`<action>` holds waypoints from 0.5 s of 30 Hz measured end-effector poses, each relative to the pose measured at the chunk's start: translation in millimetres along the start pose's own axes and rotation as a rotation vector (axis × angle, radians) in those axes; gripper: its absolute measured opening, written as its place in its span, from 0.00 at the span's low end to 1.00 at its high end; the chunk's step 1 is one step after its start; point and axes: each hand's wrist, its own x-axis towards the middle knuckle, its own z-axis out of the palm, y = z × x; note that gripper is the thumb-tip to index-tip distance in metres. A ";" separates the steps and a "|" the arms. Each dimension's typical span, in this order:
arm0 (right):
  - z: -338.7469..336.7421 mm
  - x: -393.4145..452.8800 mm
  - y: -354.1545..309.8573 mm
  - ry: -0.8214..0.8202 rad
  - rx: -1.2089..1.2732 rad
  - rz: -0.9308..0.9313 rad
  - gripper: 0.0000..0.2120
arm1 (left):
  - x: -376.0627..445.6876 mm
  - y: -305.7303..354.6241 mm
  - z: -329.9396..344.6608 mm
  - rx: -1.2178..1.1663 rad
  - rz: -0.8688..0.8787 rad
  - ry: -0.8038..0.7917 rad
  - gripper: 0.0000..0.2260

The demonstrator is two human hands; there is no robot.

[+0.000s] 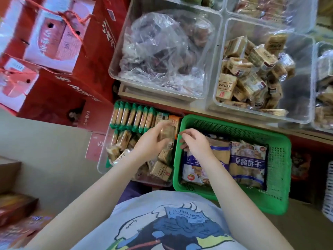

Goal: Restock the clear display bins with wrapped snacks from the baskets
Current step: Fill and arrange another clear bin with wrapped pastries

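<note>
My left hand grips a tan wrapped snack above a low clear bin that holds green-edged bars and several tan packets. My right hand hovers over the left rim of the green basket, fingers loosely curled, holding nothing I can make out. In the basket lie large blue-and-white snack bags. Higher up, a clear display bin holds a heap of tan wrapped snacks. To its left, another clear bin contains a crumpled plastic bag.
Red gift boxes with rope handles are stacked at the left. More clear bins with snacks line the top and right edge. Brown boxes sit at the lower left, and a white basket shows at the right edge.
</note>
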 end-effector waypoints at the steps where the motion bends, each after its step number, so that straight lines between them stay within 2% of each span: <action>1: -0.8 -3.1 -7.9 -0.057 0.079 0.008 0.09 | -4.0 11.8 -8.9 -0.144 0.035 0.004 0.33; 3: -7.5 -10.5 -23.4 -0.135 0.233 0.000 0.19 | -3.0 32.6 -19.9 -0.297 0.069 0.032 0.42; 5: -21.9 -21.2 -39.8 -0.092 0.286 -0.108 0.15 | 6.2 52.9 -24.8 -0.231 0.112 0.106 0.40; 7: -44.3 -30.6 -55.4 0.113 0.214 -0.234 0.08 | 17.0 69.1 -27.4 -0.051 0.181 0.266 0.32; 10: -88.9 -37.8 -69.3 0.533 0.088 -0.411 0.11 | 35.2 84.9 -30.4 0.237 0.337 0.485 0.25; 13: -132.2 -24.3 -61.1 0.963 -0.332 -0.510 0.17 | 51.6 87.0 -28.0 0.524 0.312 0.401 0.27; 14: -143.7 -17.5 -56.7 1.012 -0.490 -0.458 0.19 | 54.6 84.2 -25.0 0.596 0.270 0.347 0.28; 15: -152.9 -10.3 -50.8 0.986 -0.611 -0.375 0.21 | 56.0 80.3 -22.3 0.647 0.246 0.317 0.28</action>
